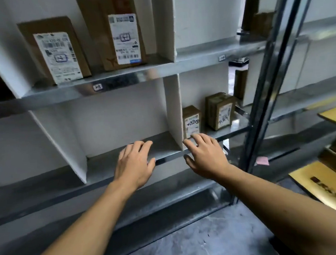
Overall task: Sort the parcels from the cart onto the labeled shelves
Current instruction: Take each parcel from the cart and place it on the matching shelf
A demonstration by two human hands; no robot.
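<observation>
My left hand (135,164) hovers open, palm down, over the front edge of the lower shelf (125,157), in front of a compartment with nothing in it. My right hand (205,154) is open too, fingers spread, just in front of a small brown parcel (191,121) that stands right of the white divider (174,110). A second small brown box (219,110) stands behind it to the right. On the upper shelf (118,80) two tall brown parcels with white labels lean upright: one at the left (55,51), one at the middle (114,30). Neither hand holds anything.
Small label tags (98,87) sit on the shelf edges. A metal upright (268,73) of the rack runs diagonally at the right. Yellow and brown flat boxes (330,186) lie at the lower right. More brown parcels (254,12) stand on the far right shelving. Grey floor lies below.
</observation>
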